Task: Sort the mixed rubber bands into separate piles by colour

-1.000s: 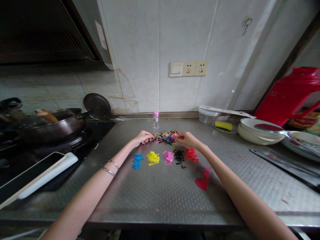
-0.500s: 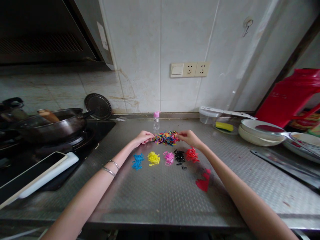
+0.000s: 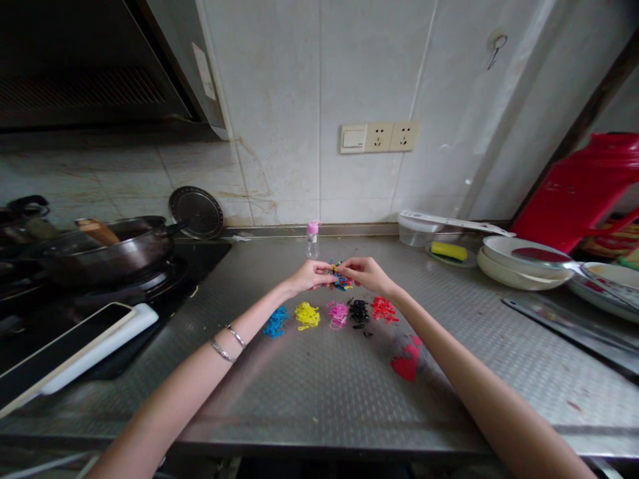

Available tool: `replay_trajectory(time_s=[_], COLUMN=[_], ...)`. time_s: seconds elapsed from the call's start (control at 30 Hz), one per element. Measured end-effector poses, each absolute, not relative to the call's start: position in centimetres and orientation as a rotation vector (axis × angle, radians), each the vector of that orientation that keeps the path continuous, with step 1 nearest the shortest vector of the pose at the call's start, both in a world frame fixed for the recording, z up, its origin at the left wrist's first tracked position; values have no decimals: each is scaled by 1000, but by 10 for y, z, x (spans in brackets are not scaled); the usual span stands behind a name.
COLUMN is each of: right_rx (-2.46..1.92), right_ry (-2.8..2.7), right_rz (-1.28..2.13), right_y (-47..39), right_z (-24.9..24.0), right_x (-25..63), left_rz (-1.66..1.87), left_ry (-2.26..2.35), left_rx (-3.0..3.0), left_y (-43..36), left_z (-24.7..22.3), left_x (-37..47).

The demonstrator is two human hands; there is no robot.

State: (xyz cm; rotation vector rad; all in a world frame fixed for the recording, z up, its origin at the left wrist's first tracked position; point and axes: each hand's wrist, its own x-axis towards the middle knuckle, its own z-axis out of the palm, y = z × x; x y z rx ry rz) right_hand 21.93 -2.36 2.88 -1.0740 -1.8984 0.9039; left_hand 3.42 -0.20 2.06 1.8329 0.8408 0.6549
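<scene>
My left hand (image 3: pixel 310 275) and my right hand (image 3: pixel 363 271) meet over the mixed heap of coloured bands (image 3: pixel 342 282), which they partly cover. Both have fingers pinched together; something small and yellow shows between the fingertips, too tiny to name. Nearer me lie separate piles in a row: blue (image 3: pixel 275 322), yellow (image 3: pixel 306 316), pink (image 3: pixel 337 315), black (image 3: pixel 358 311) and red (image 3: pixel 383 310). Behind the heap stands a small clear bottle with a pink cap (image 3: pixel 313 229).
At the left are a phone (image 3: pixel 64 346) on a white stand and a pan (image 3: pixel 114 249) on the stove. Bowls (image 3: pixel 519 273), a yellow sponge (image 3: pixel 448 251), a knife (image 3: pixel 564 326) and a red thermos (image 3: pixel 574 193) are at the right. A red patch (image 3: pixel 407 362) marks the counter.
My two hands have moved inward from the ends of the mixed heap. Their fingertips now meet above it and hide much of it.
</scene>
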Motion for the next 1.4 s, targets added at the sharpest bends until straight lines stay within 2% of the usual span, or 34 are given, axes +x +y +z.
replay_trajectory(time_s=[0.53,1.0,1.4], right_rx=[-1101,-1118,-1124], right_ry=[-1818,-1703,-1749], right_rz=[839,797,765], right_y=[-10,3,7], right_z=[22,12,8], right_x=[239,258,260], left_rz=[676,416,411], left_ry=[978,795,760], left_rx=[1890,2567,2457], left_y=[5,-8,-3], left_z=[26,8,11], left_x=[24,84,79])
